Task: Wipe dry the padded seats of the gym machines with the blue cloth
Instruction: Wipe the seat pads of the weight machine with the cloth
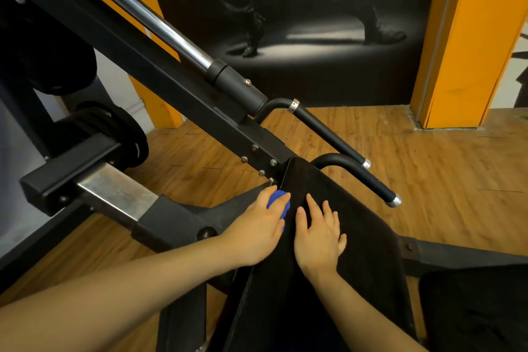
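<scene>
The wipe is in hand along the left edge of the padded seat [337, 237]. The left hand [254, 233] curls its fingers round the bunched blue cloth [278, 203], apparently pressing it on that edge. At its 3 o'clock, the right hand [318, 240] lies flat, fingers spread, steadying the pad. Next: drag the cloth across the top.

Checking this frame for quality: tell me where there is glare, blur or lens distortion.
Head view: bright glare streaks along the chrome bar and the steel beam; wide-angle bending curves the orange pillar and stretches the forearms; the left hand holding the blue cloth and the right hand on the seat pad are sharp; the floor looks slightly soft.
</scene>
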A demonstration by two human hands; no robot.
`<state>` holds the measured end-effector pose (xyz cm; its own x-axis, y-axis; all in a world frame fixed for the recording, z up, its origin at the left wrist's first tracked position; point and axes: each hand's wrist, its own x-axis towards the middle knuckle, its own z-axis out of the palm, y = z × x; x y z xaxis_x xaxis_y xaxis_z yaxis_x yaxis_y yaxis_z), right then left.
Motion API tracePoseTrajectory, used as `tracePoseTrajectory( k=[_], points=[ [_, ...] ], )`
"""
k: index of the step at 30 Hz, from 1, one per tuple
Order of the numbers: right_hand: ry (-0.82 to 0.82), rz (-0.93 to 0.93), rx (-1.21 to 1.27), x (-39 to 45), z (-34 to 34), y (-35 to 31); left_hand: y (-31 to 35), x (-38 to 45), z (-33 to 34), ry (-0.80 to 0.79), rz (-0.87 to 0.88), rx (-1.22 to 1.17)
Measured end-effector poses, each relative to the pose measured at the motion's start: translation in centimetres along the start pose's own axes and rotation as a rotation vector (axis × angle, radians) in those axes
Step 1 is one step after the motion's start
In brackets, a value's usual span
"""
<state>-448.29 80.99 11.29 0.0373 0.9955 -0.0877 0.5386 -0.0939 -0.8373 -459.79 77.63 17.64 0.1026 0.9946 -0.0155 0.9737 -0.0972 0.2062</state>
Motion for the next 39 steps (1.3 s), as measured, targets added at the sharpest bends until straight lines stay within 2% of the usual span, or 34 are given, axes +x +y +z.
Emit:
tracePoseTrajectory(
  k=[9, 14, 23, 31, 34, 39],
  points=[
    [-0.004, -0.003, -0.008, 0.1, 0.0, 0.1, 0.4, 6.0, 1.0, 0.168, -0.114, -0.116],
    [-0.004, 0.001, -0.01, 0.1, 0.1, 0.0, 0.4, 5.2, 0.9, 0.12, -0.124, -0.108],
    [-0.003, -0.006, 0.017, -0.2, -0.1, -0.1, 1.1, -1.9, 1.2, 0.06, -0.112, 0.006],
    [-0.075, -0.026, -0.015, -4.7, -1.0, 0.8, 1.5, -0.1, 1.3, 0.064, -0.177, -0.058],
    [-0.071, -0.036, -0.024, -8.0, -1.0, 1.8, 1.3, 0.2, 1.1, 0.053, -0.172, -0.058],
    [-0.033, -0.05, -0.009, -8.9, -0.5, 1.9, 1.1, -0.4, 0.9, 0.036, -0.145, -0.08]
  ],
)
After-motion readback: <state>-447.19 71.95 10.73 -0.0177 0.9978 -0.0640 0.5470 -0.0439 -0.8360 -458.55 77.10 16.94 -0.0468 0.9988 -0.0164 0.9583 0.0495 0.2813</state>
